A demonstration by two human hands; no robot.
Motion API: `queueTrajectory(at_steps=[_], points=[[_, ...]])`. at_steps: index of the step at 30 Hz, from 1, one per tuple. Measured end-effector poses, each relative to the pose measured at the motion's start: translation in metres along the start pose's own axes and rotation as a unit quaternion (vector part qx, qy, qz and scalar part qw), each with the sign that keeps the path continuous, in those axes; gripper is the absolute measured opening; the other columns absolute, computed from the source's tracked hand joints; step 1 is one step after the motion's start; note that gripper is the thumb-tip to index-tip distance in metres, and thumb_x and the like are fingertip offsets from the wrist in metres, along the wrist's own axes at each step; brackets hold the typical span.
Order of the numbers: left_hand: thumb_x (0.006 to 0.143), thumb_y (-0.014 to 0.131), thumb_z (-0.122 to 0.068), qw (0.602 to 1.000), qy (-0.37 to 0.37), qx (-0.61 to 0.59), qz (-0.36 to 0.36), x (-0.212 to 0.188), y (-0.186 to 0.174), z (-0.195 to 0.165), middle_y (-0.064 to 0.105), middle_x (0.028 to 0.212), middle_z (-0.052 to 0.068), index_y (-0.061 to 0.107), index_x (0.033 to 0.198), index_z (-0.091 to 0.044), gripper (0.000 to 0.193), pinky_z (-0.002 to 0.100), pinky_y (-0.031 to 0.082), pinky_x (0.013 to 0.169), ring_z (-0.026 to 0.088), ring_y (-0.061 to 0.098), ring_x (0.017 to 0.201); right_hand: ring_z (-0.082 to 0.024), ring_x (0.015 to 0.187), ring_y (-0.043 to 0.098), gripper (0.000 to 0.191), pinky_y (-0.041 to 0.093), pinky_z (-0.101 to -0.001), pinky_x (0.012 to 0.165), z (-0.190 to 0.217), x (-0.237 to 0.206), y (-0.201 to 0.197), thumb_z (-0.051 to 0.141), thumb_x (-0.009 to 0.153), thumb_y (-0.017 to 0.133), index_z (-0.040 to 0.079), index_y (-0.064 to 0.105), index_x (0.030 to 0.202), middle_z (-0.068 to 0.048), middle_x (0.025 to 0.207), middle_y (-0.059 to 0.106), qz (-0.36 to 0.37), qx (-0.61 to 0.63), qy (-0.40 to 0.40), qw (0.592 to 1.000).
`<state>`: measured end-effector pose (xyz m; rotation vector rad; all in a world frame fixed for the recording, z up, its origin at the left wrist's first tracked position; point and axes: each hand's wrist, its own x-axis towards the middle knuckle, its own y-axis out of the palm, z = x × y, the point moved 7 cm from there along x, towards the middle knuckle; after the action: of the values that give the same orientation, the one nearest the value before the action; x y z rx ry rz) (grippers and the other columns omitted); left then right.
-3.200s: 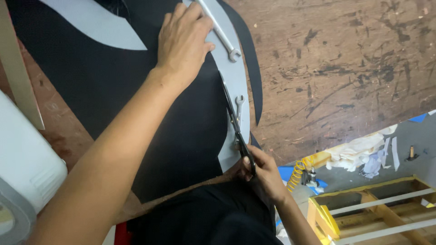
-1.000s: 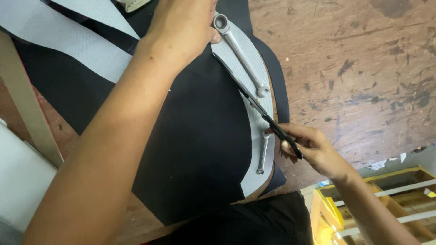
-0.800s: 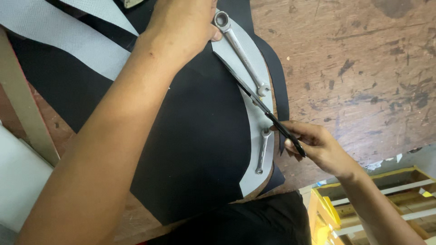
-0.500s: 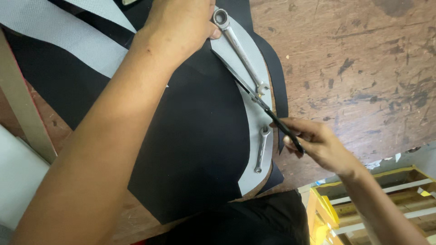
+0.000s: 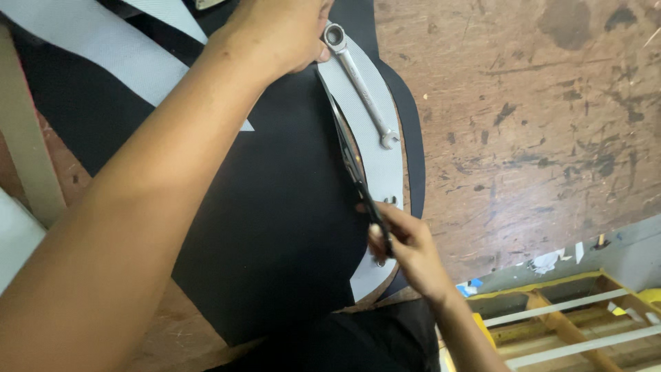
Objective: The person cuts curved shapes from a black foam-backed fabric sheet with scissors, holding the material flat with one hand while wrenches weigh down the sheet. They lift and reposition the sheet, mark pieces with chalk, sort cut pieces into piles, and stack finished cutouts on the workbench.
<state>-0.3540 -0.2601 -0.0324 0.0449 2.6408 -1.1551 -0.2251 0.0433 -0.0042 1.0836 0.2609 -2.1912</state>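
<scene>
Two hands are seen at work on a sheet of black material [image 5: 275,227] spread over a worn wooden table [image 5: 537,124]. The right hand [image 5: 406,244] is closed round the handles of black scissors [image 5: 354,165], w/ fingers curled tight through them. The blades are pointed toward the far side & lie along the left edge of a curved grey template [image 5: 375,131]; whether the blades are apart or together cannot be told, since they are seen nearly edge-on. The left hand [image 5: 282,34] is pressed down flat on the black material at the far end of the template, thumb just beside the ring end of a metal wrench [image 5: 358,76]. Nothing is gripped by it; the fingers are laid together, palm down.

The wrench is laid lengthwise on the template, touching it, approx. along its middle. The template rests on the black material, near the right edge of the sheet, w/ a narrow black margin showing to its right. A 2nd small metal piece is partly hidden under the right hand, so its kind cannot be told.

At far left, pale grey strips [image 5: 89,48] lie across the black sheet. At near right, below the table edge, a yellow wooden frame [image 5: 551,317] is seen.
</scene>
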Motion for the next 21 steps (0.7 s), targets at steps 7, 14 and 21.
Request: queueTrajectory(at_steps=[7, 14, 21], points=[[0.089, 0.077, -0.011, 0.996, -0.018, 0.041, 0.075, 0.015, -0.005, 0.001, 0.071, 0.081, 0.017, 0.07, 0.099, -0.006, 0.014, 0.046, 0.055, 0.064, 0.032, 0.072, 0.072, -0.009, 0.059, 0.055, 0.048, 0.044, -0.025, 0.054, 0.003, -0.006, 0.028, 0.029, 0.095, 0.066, -0.002, 0.064, 0.132, -0.001, 0.067, 0.058, -0.033, 0.012, -0.003, 0.999], [0.093, 0.079, -0.009, 0.977, 0.0, 0.015, -0.215, -0.072, -0.049, -0.005, 0.068, 0.107, 0.014, 0.072, 0.104, -0.003, 0.014, 0.046, 0.051, 0.084, 0.032, 0.065, 0.102, -0.01, 0.058, 0.054, 0.047, 0.044, -0.0254, 0.053, 0.014, -0.005, 0.044, 0.028, 0.097, 0.064, -0.002, 0.065, 0.133, 0.0, 0.064, 0.053, -0.049, 0.022, -0.014, 0.998], [0.103, 0.077, -0.016, 0.933, 0.029, 0.157, -0.321, -0.119, -0.015, -0.013, 0.058, 0.131, 0.003, 0.073, 0.124, -0.01, 0.023, 0.044, 0.041, 0.097, 0.025, 0.053, 0.119, -0.011, 0.053, 0.053, 0.048, 0.042, -0.0254, 0.05, 0.008, -0.003, 0.052, 0.029, 0.095, 0.063, -0.001, 0.064, 0.132, -0.002, 0.063, 0.056, -0.055, 0.044, -0.008, 0.997]])
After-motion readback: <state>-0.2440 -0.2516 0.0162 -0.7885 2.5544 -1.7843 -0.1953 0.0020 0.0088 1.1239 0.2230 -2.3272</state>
